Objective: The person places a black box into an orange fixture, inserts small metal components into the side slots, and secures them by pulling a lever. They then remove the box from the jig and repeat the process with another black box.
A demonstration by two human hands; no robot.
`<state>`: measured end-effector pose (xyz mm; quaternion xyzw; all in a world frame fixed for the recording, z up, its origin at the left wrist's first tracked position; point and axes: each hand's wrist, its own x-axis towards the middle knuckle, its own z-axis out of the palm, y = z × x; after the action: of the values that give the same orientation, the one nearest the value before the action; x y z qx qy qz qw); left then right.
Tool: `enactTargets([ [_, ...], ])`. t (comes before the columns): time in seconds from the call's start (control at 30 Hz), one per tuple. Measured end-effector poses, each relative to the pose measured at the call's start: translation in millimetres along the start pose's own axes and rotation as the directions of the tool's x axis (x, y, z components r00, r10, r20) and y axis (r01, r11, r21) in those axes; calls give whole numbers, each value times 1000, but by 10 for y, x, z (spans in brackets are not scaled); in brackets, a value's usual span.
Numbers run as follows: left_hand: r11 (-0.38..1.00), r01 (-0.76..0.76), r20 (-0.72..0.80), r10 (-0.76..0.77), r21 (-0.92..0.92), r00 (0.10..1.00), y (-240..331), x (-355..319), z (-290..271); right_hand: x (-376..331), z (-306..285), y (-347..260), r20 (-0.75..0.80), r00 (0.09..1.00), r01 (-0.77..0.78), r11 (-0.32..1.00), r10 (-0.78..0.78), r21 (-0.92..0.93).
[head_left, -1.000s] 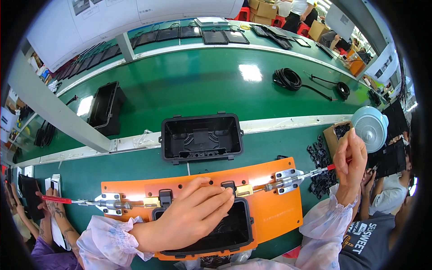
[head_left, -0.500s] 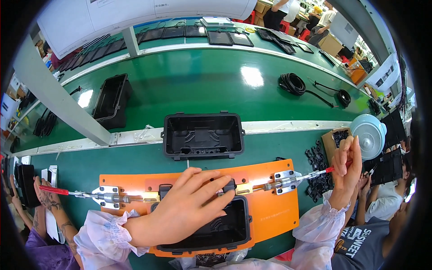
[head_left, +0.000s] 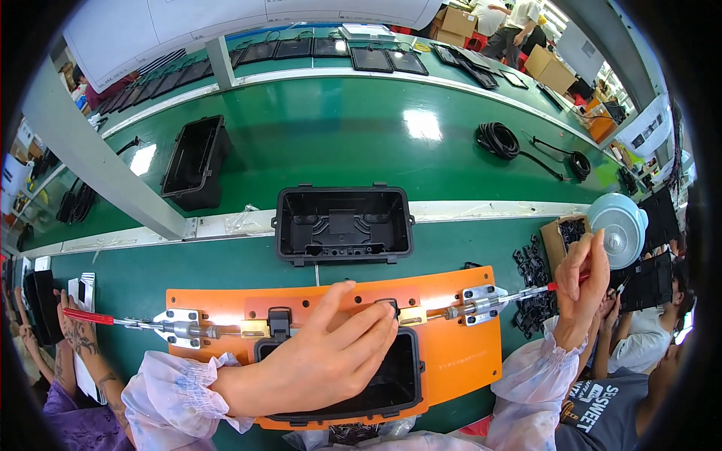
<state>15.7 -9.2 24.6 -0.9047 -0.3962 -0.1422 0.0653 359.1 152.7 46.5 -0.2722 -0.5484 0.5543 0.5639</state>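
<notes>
An orange jig plate lies at the near edge of the green bench and holds a black plastic housing in its cut-out. My left hand rests over the housing's top edge, its fingertips pinching a small black part at the rim. My right hand is closed around the red handle of the right toggle clamp. A second toggle clamp with a red handle sits on the jig's left end, untouched.
Another open black housing lies just beyond the jig. A black box stands at far left, coiled black cables at far right. A cardboard box with small black parts and a pale fan are on the right. Other people's arms show at both lower corners.
My left hand has shifted right along the housing's top edge to the small black part. My right hand has stayed on the red clamp handle.
</notes>
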Motion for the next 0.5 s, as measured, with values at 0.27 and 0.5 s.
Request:
enactTargets([
  [0.27, 988, 33, -170, -59, -151, 984, 110, -8, 222, -89, -410, -92, -66, 996, -63, 998, 63, 2],
  [0.5, 941, 280, -114, -304, -189, 946, 17, -288, -267, 17, -420, 32, 298, 954, -45, 985, -7, 168],
])
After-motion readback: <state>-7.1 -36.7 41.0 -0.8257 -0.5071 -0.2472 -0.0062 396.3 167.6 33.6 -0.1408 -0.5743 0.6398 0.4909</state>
